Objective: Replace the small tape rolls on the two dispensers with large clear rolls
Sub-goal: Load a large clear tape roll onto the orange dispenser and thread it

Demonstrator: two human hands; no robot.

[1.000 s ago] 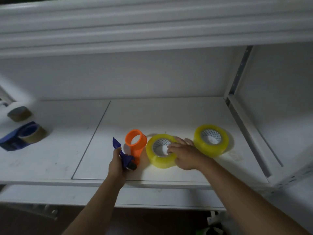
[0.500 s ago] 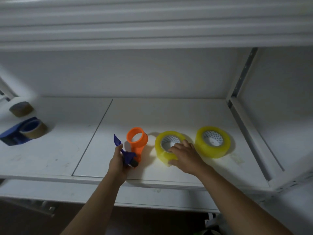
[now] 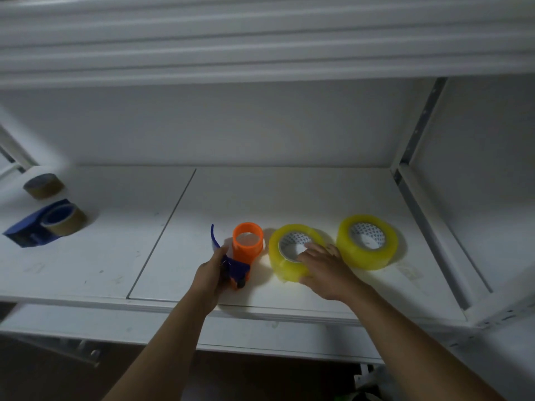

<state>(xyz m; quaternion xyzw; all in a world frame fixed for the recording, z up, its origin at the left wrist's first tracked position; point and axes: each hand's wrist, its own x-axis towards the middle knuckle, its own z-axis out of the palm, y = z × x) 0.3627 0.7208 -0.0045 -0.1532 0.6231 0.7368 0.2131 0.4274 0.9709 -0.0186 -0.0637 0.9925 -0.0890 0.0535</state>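
White metal shelving filled the room in front of me, and the person worked at a low shelf (image 3: 289, 195) under a dim light. Their left hand (image 3: 210, 272) gripped the blue handle of an orange-cored dispenser (image 3: 247, 246), fingers curled round it, and its spool stood bare, with no roll on it. Their right hand (image 3: 324, 266) lay over the nearer large clear roll (image 3: 285, 263), just beside the dispenser, with the fingertips reaching into the core and the thumb seemingly at the outer wall; it looked like a hold, and the roll was tipped up off the shelf. A second large clear roll (image 3: 367, 241) lay flat further right, untouched. Far to the left sat a blue dispenser (image 3: 31, 230) with a small brownish roll (image 3: 65, 219) on it, and a loose small roll (image 3: 43, 185) lay behind that. By my reckoning the job was barely a quarter done: one dispenser stripped and waiting for its new roll, the other not yet touched.
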